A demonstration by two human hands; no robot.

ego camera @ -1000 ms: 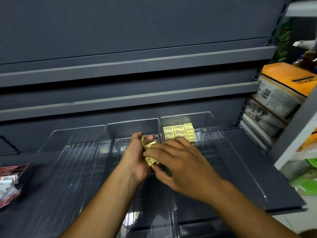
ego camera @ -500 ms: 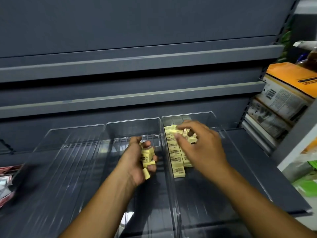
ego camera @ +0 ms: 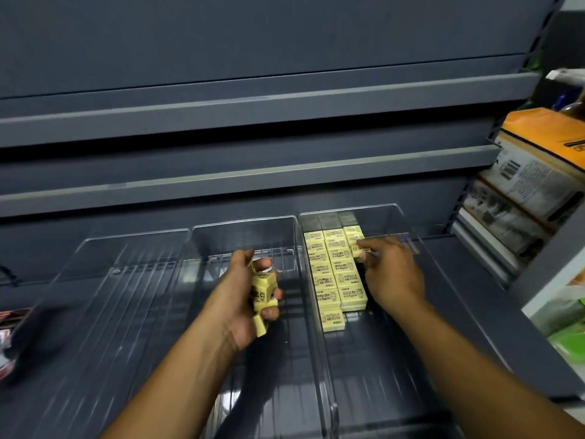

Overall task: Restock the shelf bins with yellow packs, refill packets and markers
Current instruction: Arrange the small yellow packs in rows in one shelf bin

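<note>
A: Dark grey metal shelving (ego camera: 253, 58) is filling the view. Where are the packs going?

B: Into the right-hand clear plastic bin (ego camera: 380, 359). The small yellow printed packs (ego camera: 335, 277) are lying there in two long rows against its left wall, with a third row starting at the back.

A: And the hands?

B: The right hand (ego camera: 391, 275) is pinching one yellow pack (ego camera: 357, 248) between thumb and fingertips, at that third row. The left hand (ego camera: 243, 302) is hovering over the middle clear bin (ego camera: 278, 375), fingers curling round a loose bunch of spare packs (ego camera: 263, 291).

A: What is worrying you?

B: That bunch is looking untidy. One pack is sticking out below the palm and may be slipping into the wrong bin. And the right knuckles, brushing sideways, could be skewing the neighbouring row.
</note>
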